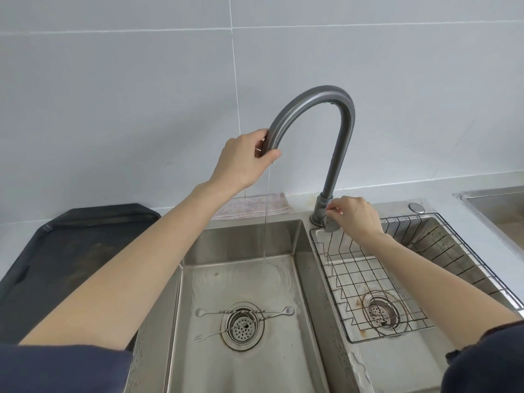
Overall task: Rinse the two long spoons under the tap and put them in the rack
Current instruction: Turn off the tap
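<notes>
Two long thin metal utensils lie crossed over the drain of the left sink basin. One long spoon lies level, its bowl at the left. The other runs diagonally, with a spoon bowl at the upper right and a small fork end at the lower left. The grey arched tap runs a thin stream of water into that basin. My left hand grips the tap's spout end. My right hand pinches the tap's handle at its base. The wire rack sits in the right basin.
A dark tray lies on the counter to the left of the sink. A folded cloth rests behind the left basin by the tiled wall. Another steel basin's edge shows at the far right. Each basin has a round drain strainer.
</notes>
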A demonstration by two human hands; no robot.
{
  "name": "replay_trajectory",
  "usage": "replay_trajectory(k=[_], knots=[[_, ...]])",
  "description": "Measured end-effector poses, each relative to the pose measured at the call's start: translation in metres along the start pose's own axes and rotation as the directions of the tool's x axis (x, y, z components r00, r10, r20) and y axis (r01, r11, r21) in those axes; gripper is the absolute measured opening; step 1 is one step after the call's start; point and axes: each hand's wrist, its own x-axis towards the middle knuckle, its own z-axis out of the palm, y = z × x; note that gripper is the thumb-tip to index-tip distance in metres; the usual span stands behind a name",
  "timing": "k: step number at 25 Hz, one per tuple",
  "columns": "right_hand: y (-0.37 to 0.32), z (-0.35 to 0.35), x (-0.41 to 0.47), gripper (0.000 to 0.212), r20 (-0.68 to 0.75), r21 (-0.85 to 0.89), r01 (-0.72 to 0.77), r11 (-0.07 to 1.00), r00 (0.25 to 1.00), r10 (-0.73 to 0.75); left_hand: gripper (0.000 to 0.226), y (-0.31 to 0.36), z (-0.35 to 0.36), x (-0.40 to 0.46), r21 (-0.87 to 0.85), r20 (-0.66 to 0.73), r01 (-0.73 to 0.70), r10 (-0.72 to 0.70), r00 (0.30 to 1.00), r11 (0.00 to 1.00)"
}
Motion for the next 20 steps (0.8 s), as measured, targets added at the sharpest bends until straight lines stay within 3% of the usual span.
replay_trajectory(k=[9, 13, 20], knots=[[-0.008, 0.001, 0.002, 0.02, 0.002, -0.03, 0.007, 1.0, 1.0, -0.007, 0.032, -0.008, 0.004, -0.003, 0.07, -0.018, -0.05, 0.051, 0.999, 0.996], [-0.017, 0.011, -0.005, 0.024, -0.043, -0.114, 0.15, 0.982, 0.987, -0.155, 0.05, -0.023, 0.004, -0.017, 0.083, -0.001, -0.078, 0.078, 0.997, 0.993], [-0.041, 0.05, -0.029, 0.027, 0.041, -0.148, 0.355, 0.923, 0.935, -0.353, 0.054, -0.094, 0.021, -0.068, 0.18, 0.147, 0.089, -0.116, 0.982, 0.98]])
